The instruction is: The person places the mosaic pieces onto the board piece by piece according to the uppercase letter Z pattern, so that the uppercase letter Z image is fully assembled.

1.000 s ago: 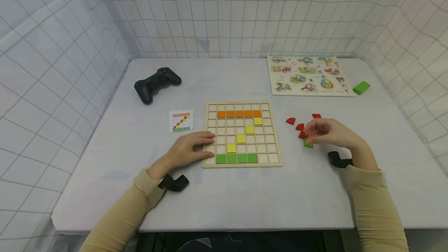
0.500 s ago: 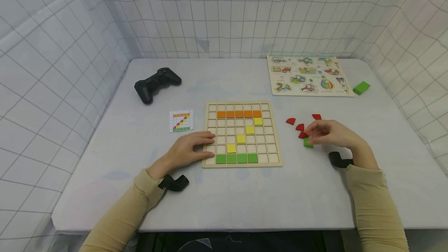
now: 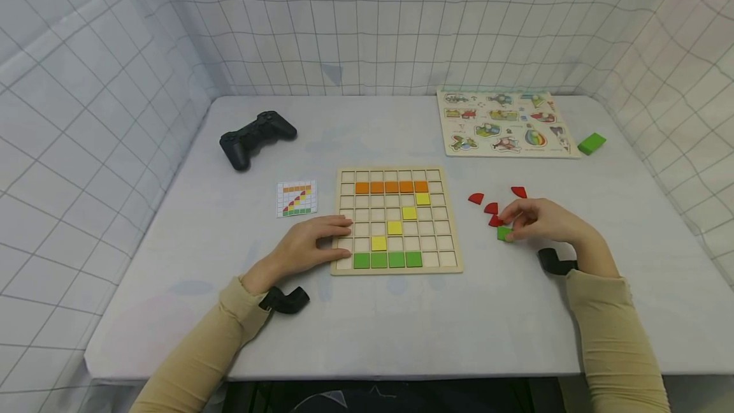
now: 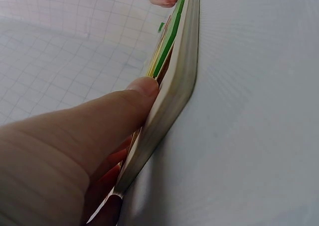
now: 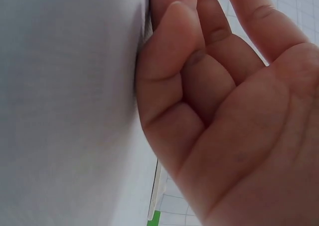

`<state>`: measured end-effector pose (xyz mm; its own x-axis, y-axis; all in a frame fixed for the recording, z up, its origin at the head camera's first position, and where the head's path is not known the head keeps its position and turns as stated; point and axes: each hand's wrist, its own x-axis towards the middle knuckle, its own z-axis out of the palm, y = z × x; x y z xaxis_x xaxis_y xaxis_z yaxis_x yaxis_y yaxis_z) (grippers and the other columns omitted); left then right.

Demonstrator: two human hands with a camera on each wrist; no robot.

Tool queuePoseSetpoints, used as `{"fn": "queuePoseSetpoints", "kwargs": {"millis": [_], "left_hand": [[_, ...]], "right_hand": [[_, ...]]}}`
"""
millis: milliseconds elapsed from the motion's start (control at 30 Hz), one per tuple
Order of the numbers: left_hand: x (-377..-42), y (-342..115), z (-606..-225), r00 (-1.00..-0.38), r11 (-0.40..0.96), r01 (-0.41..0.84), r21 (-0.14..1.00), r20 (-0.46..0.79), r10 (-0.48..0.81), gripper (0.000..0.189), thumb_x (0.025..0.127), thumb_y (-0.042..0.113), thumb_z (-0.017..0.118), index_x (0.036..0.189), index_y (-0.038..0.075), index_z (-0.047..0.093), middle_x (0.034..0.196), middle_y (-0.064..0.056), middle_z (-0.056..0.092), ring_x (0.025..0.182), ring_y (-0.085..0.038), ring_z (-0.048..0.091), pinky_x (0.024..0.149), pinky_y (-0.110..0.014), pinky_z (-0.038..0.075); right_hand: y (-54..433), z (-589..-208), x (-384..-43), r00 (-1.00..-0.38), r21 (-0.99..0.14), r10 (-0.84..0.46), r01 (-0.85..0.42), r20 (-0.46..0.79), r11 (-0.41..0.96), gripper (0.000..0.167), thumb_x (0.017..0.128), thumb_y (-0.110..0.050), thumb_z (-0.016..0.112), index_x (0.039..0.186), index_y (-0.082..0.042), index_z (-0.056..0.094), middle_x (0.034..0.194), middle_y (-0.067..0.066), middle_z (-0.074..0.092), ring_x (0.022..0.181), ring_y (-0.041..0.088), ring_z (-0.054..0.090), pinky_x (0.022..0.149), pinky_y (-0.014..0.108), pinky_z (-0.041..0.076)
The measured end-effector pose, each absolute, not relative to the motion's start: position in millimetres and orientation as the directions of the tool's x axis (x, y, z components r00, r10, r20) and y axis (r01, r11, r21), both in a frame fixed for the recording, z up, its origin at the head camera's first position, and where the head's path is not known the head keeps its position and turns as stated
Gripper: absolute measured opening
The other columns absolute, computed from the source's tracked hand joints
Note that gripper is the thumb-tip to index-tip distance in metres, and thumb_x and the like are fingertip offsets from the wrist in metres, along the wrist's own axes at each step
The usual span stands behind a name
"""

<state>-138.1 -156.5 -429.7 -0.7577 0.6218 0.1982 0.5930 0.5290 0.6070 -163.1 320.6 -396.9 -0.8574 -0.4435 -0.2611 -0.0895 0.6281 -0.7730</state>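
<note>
My left hand point(image 3: 306, 244) rests with extended fingers on the left edge of a wooden grid board point(image 3: 457, 253). In the left wrist view its thumb point(image 4: 142, 91) lies against the board's rim point(image 4: 174, 86). The board carries an orange row, a yellow diagonal and a green row of square tiles. My right hand point(image 3: 545, 218) is low over the table right of the board, fingers bent. Its thumb is at the right edge of a loose green tile point(image 3: 503, 233), its index fingertip by red quarter-circle pieces point(image 3: 491, 208). In the right wrist view the curled fingers point(image 5: 164, 46) hide the fingertips' contact.
A pattern card point(image 3: 296, 199) lies left of the board. A black game controller point(image 3: 258, 139) is at the back left. At the back right are a picture puzzle board point(image 3: 504, 123) and a green block point(image 3: 592, 143). Grid-patterned cloth walls point(image 3: 378, 30) enclose the table.
My right hand has shifted slightly toward the front of the table, its thumb now at the green tile's edge. The green tile has turned slightly. My left hand has not moved.
</note>
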Motion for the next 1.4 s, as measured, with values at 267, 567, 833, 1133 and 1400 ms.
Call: {"fn": "queuePoseSetpoints", "kwargs": {"millis": [267,567,833,1133,1400], "left_hand": [[-137.5,-156.3,-429.6,-0.759,0.536,0.598,0.596,0.206,0.618,0.046,0.081,0.033,0.074,0.119,0.007,0.066,0.132,-0.002,0.056,0.127,-0.020,0.045,0.109,-0.030,0.035],[-137.0,-156.1,-429.0,-0.761,0.548,0.601,0.582,0.206,0.615,0.045,0.081,0.033,0.075,0.118,0.008,0.067,0.130,-0.001,0.057,0.126,-0.019,0.046,0.108,-0.029,0.036],[-137.1,-156.0,-429.8,-0.753,0.539,0.611,0.579,0.217,0.621,0.046,0.081,0.033,0.075,0.117,0.006,0.067,0.130,-0.004,0.057,0.126,-0.022,0.047,0.108,-0.033,0.037],[-138.2,-155.9,-429.7,-0.755,0.547,0.607,0.576,0.203,0.624,0.046,0.081,0.035,0.074,0.118,0.007,0.067,0.131,-0.001,0.056,0.126,-0.020,0.046,0.108,-0.031,0.037],[-138.5,-156.3,-430.7,-0.755,0.546,0.611,0.574,0.213,0.620,0.046,0.081,0.034,0.074,0.118,0.007,0.067,0.131,-0.002,0.056,0.126,-0.020,0.046,0.108,-0.030,0.036]], "right_hand": [[320.5,-399.1,-164.0,-0.859,-0.760,-0.429,-0.074,-0.280,0.645,0.034,0.076,-0.016,0.080,0.103,-0.004,0.064,0.090,0.009,0.061,0.077,0.019,0.056,0.064,0.023,0.051],[315.1,-399.6,-163.8,-0.879,-0.688,-0.367,-0.064,-0.304,0.723,0.033,0.076,-0.021,0.080,0.101,-0.006,0.064,0.086,0.005,0.061,0.078,0.021,0.054,0.064,0.026,0.050],[301.1,-396.2,-161.6,-0.891,-0.649,-0.349,-0.085,-0.289,0.756,0.030,0.075,-0.021,0.080,0.096,-0.007,0.064,0.088,0.003,0.061,0.081,0.020,0.055,0.070,0.028,0.051],[287.2,-397.8,-160.1,-0.895,-0.654,-0.373,-0.133,-0.243,0.745,0.022,0.076,-0.017,0.080,0.090,-0.010,0.065,0.085,0.002,0.060,0.080,0.020,0.054,0.070,0.028,0.051],[277.7,-396.4,-160.3,-0.878,-0.662,-0.435,-0.207,-0.199,0.720,0.017,0.077,-0.019,0.079,0.085,-0.014,0.065,0.078,0.000,0.059,0.075,0.018,0.053,0.064,0.025,0.048]]}}
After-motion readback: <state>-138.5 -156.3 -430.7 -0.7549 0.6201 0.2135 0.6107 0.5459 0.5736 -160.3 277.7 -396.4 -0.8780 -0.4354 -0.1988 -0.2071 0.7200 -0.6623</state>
